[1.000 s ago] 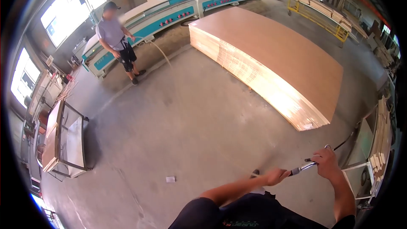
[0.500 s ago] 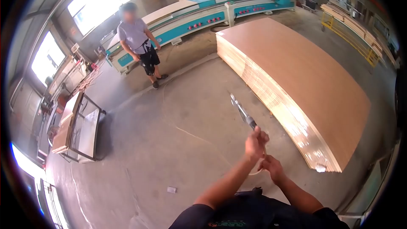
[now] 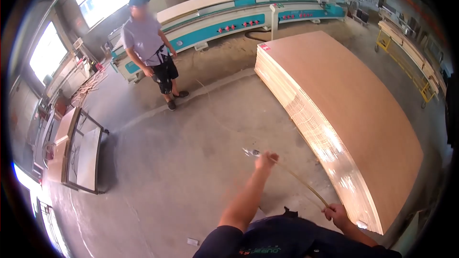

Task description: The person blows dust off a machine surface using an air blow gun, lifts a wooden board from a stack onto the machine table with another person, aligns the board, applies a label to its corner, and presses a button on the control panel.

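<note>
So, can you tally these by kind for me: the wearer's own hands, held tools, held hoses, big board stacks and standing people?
Hands: 2, left hand and right hand
Tool: 1
Hose: 1
Board stack: 1
Person: 1
Total: 6

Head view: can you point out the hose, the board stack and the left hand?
Hose (image 3: pixel 308 185): head view, middle of its visible length.
Board stack (image 3: pixel 337 110): head view, top face.
Left hand (image 3: pixel 266 160): head view, middle of the hand.

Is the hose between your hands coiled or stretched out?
Stretched out: the hose runs, without loops, from the left hand to the right hand.
</note>
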A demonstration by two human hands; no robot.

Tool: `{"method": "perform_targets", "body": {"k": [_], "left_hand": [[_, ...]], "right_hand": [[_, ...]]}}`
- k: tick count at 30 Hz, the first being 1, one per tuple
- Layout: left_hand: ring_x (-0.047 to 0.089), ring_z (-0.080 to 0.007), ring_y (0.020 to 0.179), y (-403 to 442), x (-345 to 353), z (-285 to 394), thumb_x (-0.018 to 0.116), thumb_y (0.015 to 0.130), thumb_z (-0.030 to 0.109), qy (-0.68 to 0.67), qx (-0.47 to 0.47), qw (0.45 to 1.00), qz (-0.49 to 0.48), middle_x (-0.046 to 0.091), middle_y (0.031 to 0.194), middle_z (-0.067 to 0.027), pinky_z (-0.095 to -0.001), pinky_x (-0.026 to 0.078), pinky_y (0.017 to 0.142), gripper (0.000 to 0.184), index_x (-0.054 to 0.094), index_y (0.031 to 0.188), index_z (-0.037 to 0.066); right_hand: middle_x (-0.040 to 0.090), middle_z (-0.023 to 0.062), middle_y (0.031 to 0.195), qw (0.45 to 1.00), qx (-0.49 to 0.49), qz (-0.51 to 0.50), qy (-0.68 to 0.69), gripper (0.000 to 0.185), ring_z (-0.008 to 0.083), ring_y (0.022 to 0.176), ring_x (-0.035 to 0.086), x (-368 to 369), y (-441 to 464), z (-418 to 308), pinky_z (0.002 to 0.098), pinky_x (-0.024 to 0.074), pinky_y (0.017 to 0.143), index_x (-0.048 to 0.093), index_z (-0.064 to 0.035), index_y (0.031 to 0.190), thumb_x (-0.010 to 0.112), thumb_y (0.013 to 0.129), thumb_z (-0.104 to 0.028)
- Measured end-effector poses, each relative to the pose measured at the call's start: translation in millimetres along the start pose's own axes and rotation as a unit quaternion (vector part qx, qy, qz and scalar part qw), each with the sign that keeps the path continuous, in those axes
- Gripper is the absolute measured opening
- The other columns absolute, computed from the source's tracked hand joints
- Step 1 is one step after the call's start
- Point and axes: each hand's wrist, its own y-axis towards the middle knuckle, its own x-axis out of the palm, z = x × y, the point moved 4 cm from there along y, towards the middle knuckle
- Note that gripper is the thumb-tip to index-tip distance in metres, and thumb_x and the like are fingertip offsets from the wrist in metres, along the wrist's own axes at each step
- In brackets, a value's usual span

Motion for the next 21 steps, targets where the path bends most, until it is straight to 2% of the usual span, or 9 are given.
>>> {"method": "perform_targets", "body": {"k": [4, 8, 12, 13, 14, 16, 18, 19, 21], "left_hand": [[0.063, -0.0228, 0.085, 15.0, 19.3, -42.7, 0.047, 0.095, 0.030, 0.227, -0.183, 0.923, -0.253, 0.066, 0.093, -0.0135, -0.0330, 0.049, 0.076, 0.030, 0.059, 0.102, 0.003], [0.063, -0.0160, 0.078, 51.4, 8.4, 13.8, 0.054, 0.089, 0.037, 0.555, -0.063, 0.772, -0.303, 0.067, 0.092, -0.0102, -0.0274, 0.049, 0.069, 0.035, 0.064, 0.097, 0.005], [0.062, -0.0272, 0.095, 78.6, -77.8, 157.6, 0.060, 0.083, 0.035, 0.681, 0.062, 0.729, 0.042, 0.066, 0.105, -0.0134, -0.0359, 0.050, 0.080, 0.036, 0.063, 0.111, 0.012], [0.055, -0.0226, 0.112, 139.6, -196.7, 168.6, 0.054, 0.089, 0.030, 0.862, 0.211, 0.460, -0.028, 0.057, 0.125, -0.0062, -0.0361, 0.048, 0.087, 0.033, 0.060, 0.119, 0.019], [0.054, -0.0205, 0.114, 134.8, -249.3, 190.4, 0.051, 0.089, 0.023, 0.945, 0.076, 0.308, 0.074, 0.056, 0.125, -0.0039, -0.0369, 0.050, 0.083, 0.027, 0.062, 0.113, 0.023], [0.054, -0.0157, 0.115, 63.2, -329.5, 213.3, 0.043, 0.093, 0.023, 0.954, -0.033, 0.203, 0.216, 0.059, 0.123, -0.0004, -0.0365, 0.048, 0.085, 0.029, 0.059, 0.116, 0.019], [0.066, -0.0168, 0.090, 26.5, -424.6, 205.5, 0.052, 0.090, 0.031, 0.914, -0.080, 0.298, 0.262, 0.070, 0.097, -0.0088, -0.0343, 0.050, 0.074, 0.026, 0.066, 0.107, 0.018], [0.056, -0.0300, 0.112, -24.5, -394.4, 209.2, 0.046, 0.089, 0.038, 0.778, -0.136, 0.516, 0.333, 0.057, 0.121, -0.0151, -0.0449, 0.045, 0.090, 0.041, 0.056, 0.122, 0.014], [0.061, -0.0249, 0.103, -63.4, -373.6, 191.1, 0.050, 0.086, 0.031, 0.768, -0.093, 0.552, 0.311, 0.064, 0.109, -0.0059, -0.0427, 0.051, 0.076, 0.028, 0.065, 0.106, 0.017]], "right_hand": [[0.049, -0.0008, 0.056, 0.995, -0.054, 0.003, 0.078, 0.020, 0.0060, 0.050, 0.043, 24.6, 110.4, -61.6, 0.0230, 0.0351, 0.048, 0.063, 0.0064, 0.089, 0.050, 0.090, -0.009], [0.053, 0.0034, 0.053, 0.997, -0.012, 0.013, -0.070, 0.027, 0.0121, 0.049, 0.048, 26.9, 270.2, -42.3, 0.0287, 0.0396, 0.050, 0.064, 0.0004, 0.076, 0.053, 0.088, -0.020], [0.058, 0.0079, 0.055, 0.984, 0.011, -0.022, -0.179, 0.030, 0.0174, 0.050, 0.054, 38.8, 476.3, -11.5, 0.0354, 0.0430, 0.052, 0.062, -0.0041, 0.062, 0.055, 0.083, -0.025], [0.058, 0.0072, 0.055, 0.984, 0.026, -0.038, -0.174, 0.029, 0.0173, 0.050, 0.054, 43.4, 543.2, -4.6, 0.0357, 0.0427, 0.051, 0.062, -0.0044, 0.063, 0.054, 0.082, -0.025], [0.057, 0.0057, 0.054, 0.988, 0.057, -0.010, -0.140, 0.030, 0.0160, 0.047, 0.052, 45.1, 604.9, -6.9, 0.0332, 0.0401, 0.046, 0.059, -0.0050, 0.061, 0.056, 0.083, -0.025], [0.056, 0.0055, 0.053, 0.984, 0.126, 0.010, -0.128, 0.028, 0.0157, 0.041, 0.050, 44.7, 695.9, -47.1, 0.0307, 0.0361, 0.039, 0.056, -0.0060, 0.059, 0.057, 0.083, -0.021], [0.051, 0.0075, 0.043, 0.981, 0.003, 0.028, -0.194, 0.020, 0.0175, 0.036, 0.049, 48.6, 797.4, -103.1, 0.0310, 0.0361, 0.035, 0.056, -0.0061, 0.048, 0.058, 0.068, -0.007], [0.050, 0.0083, 0.041, 0.969, -0.059, -0.009, -0.238, 0.019, 0.0180, 0.036, 0.050, 55.4, 854.4, -117.8, 0.0316, 0.0376, 0.035, 0.056, -0.0076, 0.045, 0.057, 0.064, -0.007], [0.053, 0.0076, 0.047, 0.969, -0.103, 0.084, -0.207, 0.011, 0.0182, 0.041, 0.052, 65.5, 917.0, -188.2, 0.0341, 0.0374, 0.037, 0.058, -0.0087, 0.059, 0.056, 0.069, -0.014]]}}
